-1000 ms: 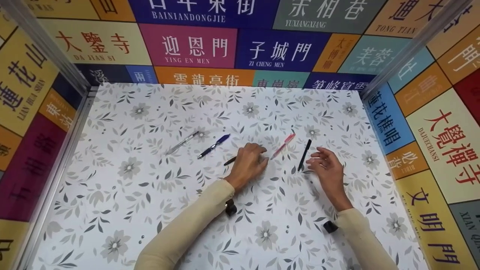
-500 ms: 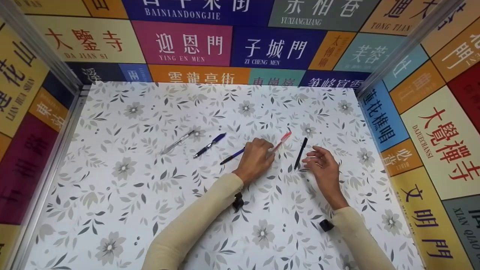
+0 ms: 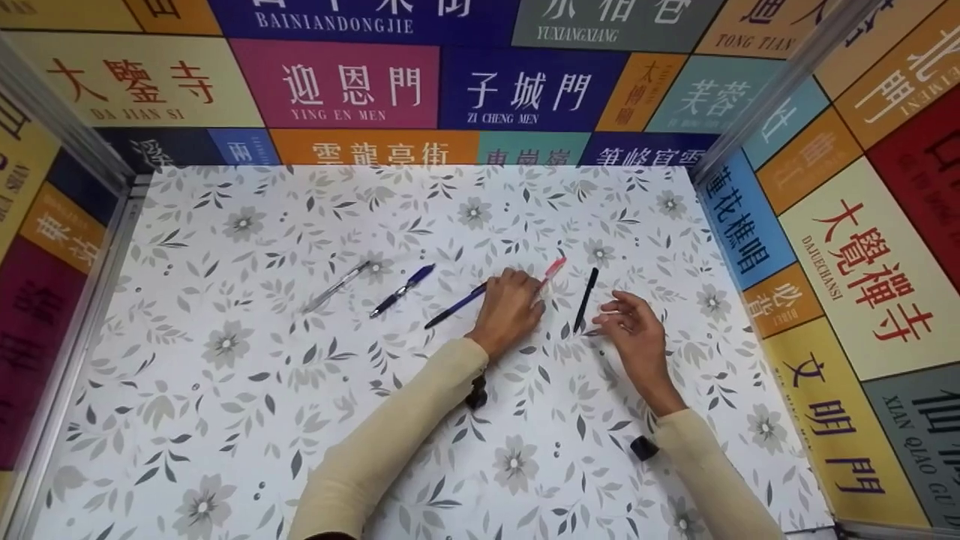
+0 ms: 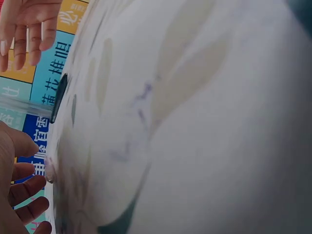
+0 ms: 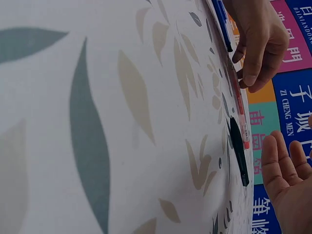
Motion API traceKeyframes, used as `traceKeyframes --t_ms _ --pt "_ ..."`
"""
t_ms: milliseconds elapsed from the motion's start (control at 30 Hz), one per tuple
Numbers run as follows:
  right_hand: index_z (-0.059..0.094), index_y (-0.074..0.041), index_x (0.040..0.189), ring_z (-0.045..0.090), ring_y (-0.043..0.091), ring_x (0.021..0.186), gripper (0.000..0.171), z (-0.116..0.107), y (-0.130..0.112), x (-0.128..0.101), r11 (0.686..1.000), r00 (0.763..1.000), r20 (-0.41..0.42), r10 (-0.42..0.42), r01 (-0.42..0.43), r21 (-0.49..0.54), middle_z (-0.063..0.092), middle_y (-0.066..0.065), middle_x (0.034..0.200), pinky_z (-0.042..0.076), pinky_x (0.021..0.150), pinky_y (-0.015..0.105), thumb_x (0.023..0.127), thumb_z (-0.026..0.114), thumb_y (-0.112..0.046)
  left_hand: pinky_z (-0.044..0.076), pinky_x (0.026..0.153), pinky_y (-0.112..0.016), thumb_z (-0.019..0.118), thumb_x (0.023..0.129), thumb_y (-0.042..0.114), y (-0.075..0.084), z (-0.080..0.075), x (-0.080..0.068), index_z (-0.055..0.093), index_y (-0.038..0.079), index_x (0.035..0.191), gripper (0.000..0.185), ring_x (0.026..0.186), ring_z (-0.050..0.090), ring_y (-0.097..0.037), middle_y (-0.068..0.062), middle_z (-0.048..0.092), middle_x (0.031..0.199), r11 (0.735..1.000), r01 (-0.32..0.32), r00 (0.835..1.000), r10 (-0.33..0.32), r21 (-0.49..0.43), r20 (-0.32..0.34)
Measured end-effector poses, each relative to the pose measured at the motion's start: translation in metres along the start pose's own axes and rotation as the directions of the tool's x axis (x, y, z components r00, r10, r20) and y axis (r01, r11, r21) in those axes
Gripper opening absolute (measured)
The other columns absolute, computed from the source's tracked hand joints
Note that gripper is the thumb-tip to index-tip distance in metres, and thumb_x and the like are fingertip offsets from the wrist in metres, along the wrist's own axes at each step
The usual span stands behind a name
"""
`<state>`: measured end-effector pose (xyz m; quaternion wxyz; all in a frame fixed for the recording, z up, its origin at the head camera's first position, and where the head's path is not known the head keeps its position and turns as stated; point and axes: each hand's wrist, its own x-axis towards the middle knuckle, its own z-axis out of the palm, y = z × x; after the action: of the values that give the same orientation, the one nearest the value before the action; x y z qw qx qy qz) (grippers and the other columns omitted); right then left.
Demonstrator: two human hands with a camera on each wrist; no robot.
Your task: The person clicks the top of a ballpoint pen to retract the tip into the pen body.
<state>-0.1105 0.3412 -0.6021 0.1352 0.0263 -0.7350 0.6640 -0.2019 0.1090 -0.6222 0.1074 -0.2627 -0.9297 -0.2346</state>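
Observation:
In the head view my left hand [image 3: 510, 311] reaches over a pink pen [image 3: 555, 268], covering its lower part. Its fingers are loosely bent; in the right wrist view the fingertips [image 5: 249, 80] hang right at the pink pen. A blue pen [image 3: 456, 306] with a black tip pokes out to the left from under this hand. Just right of a black pen [image 3: 586, 300], my right hand [image 3: 636, 330] hovers with its fingers relaxed and nothing in them. In the left wrist view a thumb and spread fingers [image 4: 29, 187] show nothing pinched between them.
Further left lie a clear pen [image 3: 337, 286] with a dark end and a dark blue pen [image 3: 403, 291] with a shiny middle. All the pens slant on a white flower-patterned tabletop [image 3: 247, 420]. Colourful panels [image 3: 334, 86] with characters wall in the back and sides.
My left hand has moved right, off the blue pen and onto the pink pen's lower part, uncovering more of the blue one. My right hand stays beside the black pen. The head view has shifted slightly.

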Motion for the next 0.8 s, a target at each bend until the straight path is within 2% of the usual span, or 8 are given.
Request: traceKeyframes --t_ms 233,433,667,800 --pt "0.060 0.009 0.143 0.077 0.017 0.096 0.042 -0.002 0.000 -0.003 1.000 1.000 -0.008 0.008 -0.008 -0.012 0.063 0.038 0.121 0.064 0.085 0.029 0.102 0.069 0.011 0.050 0.092 -0.048 0.073 0.103 0.027 -0.001 0.006 0.005 0.079 0.010 0.123 0.027 0.115 0.063 -0.029 -0.007 0.075 0.120 0.999 0.005 0.999 -0.007 0.050 0.044" --pt "0.059 0.007 0.146 0.076 0.017 0.099 0.043 -0.004 -0.001 -0.003 1.000 1.000 -0.001 0.022 -0.022 -0.016 0.062 0.037 0.124 0.063 0.086 0.029 0.103 0.068 0.010 0.049 0.092 -0.049 0.073 0.103 0.029 0.000 0.011 0.011 0.078 0.010 0.118 0.024 0.115 0.062 -0.030 -0.007 0.073 0.117 0.992 0.003 0.999 -0.008 0.125 0.047" --pt "0.057 0.009 0.147 0.076 0.017 0.099 0.044 -0.003 -0.001 -0.003 1.000 1.000 0.008 0.016 -0.016 -0.013 0.060 0.038 0.124 0.064 0.085 0.030 0.104 0.066 0.010 0.050 0.085 -0.049 0.076 0.098 0.027 0.008 0.014 0.015 0.080 0.008 0.107 0.022 0.104 0.067 -0.030 -0.009 0.076 0.105 0.972 0.019 0.999 -0.027 0.234 0.033" --pt "0.058 0.010 0.146 0.077 0.017 0.098 0.043 -0.003 -0.001 -0.003 1.000 1.000 0.004 0.014 -0.014 -0.011 0.061 0.038 0.123 0.064 0.085 0.029 0.103 0.065 0.012 0.050 0.082 -0.049 0.078 0.097 0.028 0.009 0.013 0.013 0.081 0.008 0.102 0.021 0.098 0.069 -0.029 -0.009 0.077 0.099 0.974 0.046 0.998 -0.056 0.224 0.035"
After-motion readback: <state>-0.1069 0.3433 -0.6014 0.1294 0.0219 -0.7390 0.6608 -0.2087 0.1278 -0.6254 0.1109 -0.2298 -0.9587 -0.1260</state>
